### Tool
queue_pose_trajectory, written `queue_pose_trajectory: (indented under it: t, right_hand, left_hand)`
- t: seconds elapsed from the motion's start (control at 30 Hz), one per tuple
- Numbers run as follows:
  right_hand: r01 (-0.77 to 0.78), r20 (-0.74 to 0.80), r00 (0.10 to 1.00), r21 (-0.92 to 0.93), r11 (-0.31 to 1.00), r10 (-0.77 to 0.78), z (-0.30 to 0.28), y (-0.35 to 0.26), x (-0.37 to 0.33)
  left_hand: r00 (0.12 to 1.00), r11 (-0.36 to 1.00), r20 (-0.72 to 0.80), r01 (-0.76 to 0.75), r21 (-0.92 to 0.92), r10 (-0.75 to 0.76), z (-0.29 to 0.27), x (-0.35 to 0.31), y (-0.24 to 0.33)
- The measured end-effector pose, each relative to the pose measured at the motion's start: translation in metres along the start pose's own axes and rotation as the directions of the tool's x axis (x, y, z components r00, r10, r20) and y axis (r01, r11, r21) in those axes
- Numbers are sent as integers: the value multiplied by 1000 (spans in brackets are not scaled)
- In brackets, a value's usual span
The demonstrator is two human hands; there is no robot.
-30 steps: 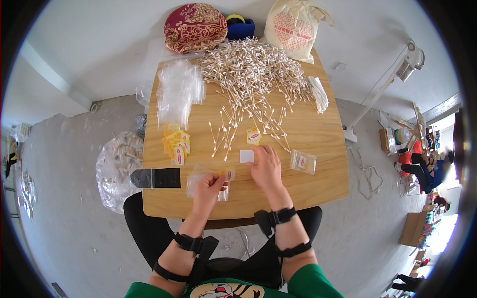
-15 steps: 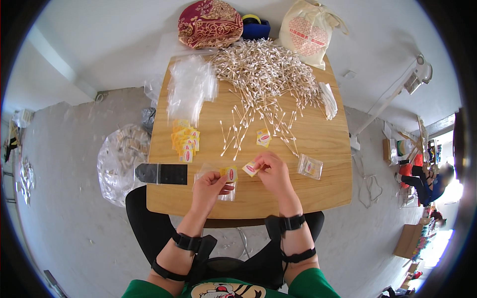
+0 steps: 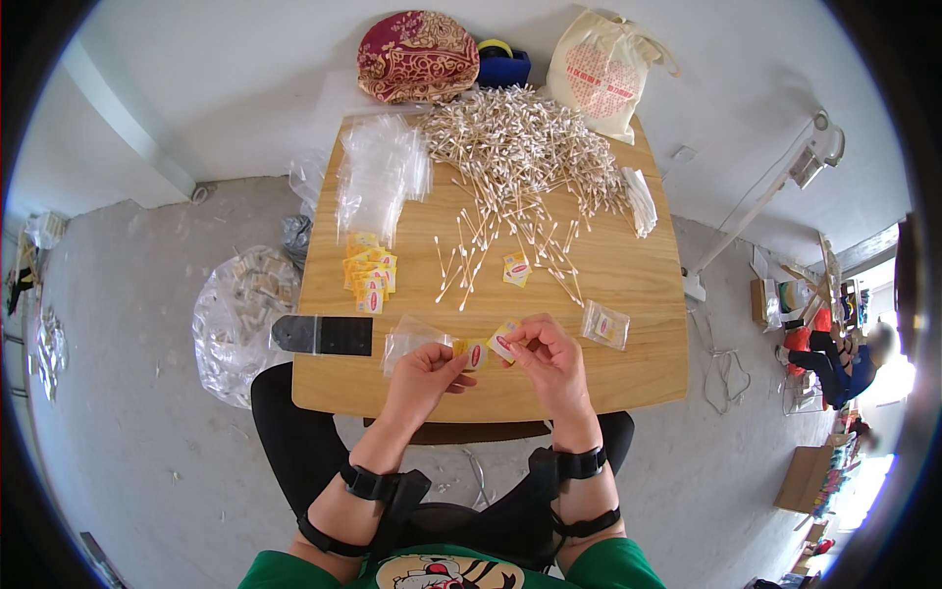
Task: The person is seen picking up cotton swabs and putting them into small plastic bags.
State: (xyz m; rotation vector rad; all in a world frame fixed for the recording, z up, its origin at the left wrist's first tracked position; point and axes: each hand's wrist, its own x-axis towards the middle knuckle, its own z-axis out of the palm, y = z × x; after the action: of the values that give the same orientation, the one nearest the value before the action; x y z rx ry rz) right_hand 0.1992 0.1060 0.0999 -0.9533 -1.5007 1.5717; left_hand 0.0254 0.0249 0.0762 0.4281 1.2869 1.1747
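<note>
Yellow card (image 3: 473, 354) being pinched in left hand's (image 3: 424, 381) fingertips; second card (image 3: 501, 340) being pinched by right hand (image 3: 551, 365), sitting just beside first, at two o'clock. Clear bag (image 3: 408, 339) lying against left hand, around eleven. From cards: card pile (image 3: 371, 280) resting at ten, swab heap (image 3: 520, 137) spreading at twelve.

From afar, I see what seems a simple workshop: heaped cotton swabs (image 3: 520, 142), yellow cards (image 3: 474, 355), stacked clear bags (image 3: 381, 177), grey floor (image 3: 147, 294).
</note>
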Motion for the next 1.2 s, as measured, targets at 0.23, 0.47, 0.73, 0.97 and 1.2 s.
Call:
queue_pose_trajectory:
  t: [0.23,0.47,0.73,0.97,1.2]
  right_hand:
    - [16,146,987,-504,864,66,6,-19,8]
    - [234,287,954,-539,809,-86,18,-11,16]
    - [107,134,990,-495,862,-46,47,-8,25]
    - [-54,-208,969,-699,713,-130,-20,67,77]
    - [-279,-310,949,-913,297,-63,-19,66,119]
  left_hand:
    - [998,990,67,4,139,-13,-8,-6,-2]
    - [998,986,54,-35,164,26,-12,-4,-6]
    - [955,912,-143,-195,360,261,-48,12,-19]
    - [684,498,-291,-121,859,669,-129,74,-2]
    - [585,393,-299,-37,919,754,-113,73,-5]
